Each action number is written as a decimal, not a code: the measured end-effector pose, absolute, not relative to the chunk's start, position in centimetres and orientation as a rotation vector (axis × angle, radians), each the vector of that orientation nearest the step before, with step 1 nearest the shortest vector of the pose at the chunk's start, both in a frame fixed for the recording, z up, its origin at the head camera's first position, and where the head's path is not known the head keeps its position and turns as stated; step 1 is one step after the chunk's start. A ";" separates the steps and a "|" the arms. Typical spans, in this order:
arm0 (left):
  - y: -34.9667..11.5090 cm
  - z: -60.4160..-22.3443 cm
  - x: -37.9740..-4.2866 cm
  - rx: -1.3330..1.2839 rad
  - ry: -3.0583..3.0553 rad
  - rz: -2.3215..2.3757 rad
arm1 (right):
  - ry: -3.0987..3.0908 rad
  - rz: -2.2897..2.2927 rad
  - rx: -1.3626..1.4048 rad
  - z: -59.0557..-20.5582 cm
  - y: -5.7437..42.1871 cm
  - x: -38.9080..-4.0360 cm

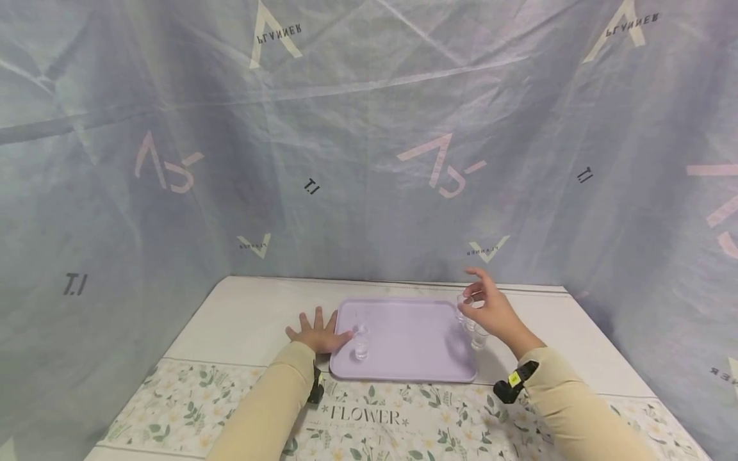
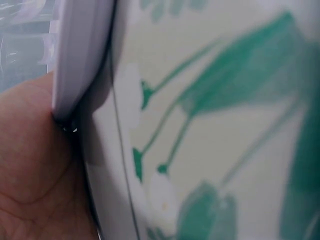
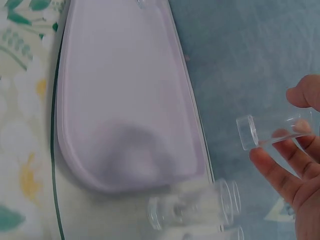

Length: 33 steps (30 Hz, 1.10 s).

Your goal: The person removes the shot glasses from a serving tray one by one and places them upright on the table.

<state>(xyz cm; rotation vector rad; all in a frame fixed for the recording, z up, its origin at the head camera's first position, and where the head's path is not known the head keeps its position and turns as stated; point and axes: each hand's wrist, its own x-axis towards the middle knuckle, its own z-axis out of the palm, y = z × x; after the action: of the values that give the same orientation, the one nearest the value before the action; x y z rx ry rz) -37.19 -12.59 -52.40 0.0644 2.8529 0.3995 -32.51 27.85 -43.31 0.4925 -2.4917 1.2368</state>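
A pale purple tray (image 1: 409, 339) lies on the table between the hands. At its left edge rests my left hand (image 1: 319, 336), fingers spread straight and the thumb over the rim (image 2: 82, 60). Beside that thumb, small clear glasses (image 1: 361, 349) stand on the tray's left part. My right hand (image 1: 492, 314) is raised at the tray's right edge and holds a small clear glass (image 3: 270, 129) between thumb and fingers. Below it, more clear glasses (image 1: 478, 338) stand on the table just right of the tray; two of these glasses (image 3: 192, 205) show in the right wrist view.
The table (image 1: 259, 301) is white at the back, with a floral printed cloth (image 1: 230, 397) along the front. Grey-blue fabric (image 1: 369, 211) with printed letters hangs behind and at both sides. A black wrist camera (image 1: 510, 384) sits on the right sleeve.
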 end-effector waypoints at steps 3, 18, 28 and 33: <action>-12.6 -52.4 -37.2 0.074 2.847 0.399 | -2.502 1.202 0.467 -43.2 28.8 -32.3; -12.4 -51.6 -36.8 0.073 2.846 0.389 | -2.543 1.100 0.354 -42.7 32.5 -31.5; -12.6 -52.5 -37.5 0.059 2.842 0.389 | -2.536 1.036 0.314 -42.4 34.0 -31.0; -12.8 -52.9 -37.9 0.060 2.841 0.382 | -2.544 1.036 0.311 -42.9 34.4 -30.8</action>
<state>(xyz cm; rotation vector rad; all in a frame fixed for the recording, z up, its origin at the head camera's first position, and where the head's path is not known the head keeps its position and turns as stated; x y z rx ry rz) -37.92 -12.84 -52.88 0.0596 2.8412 0.3824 -30.82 34.38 -42.93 0.3110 -2.5436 1.0357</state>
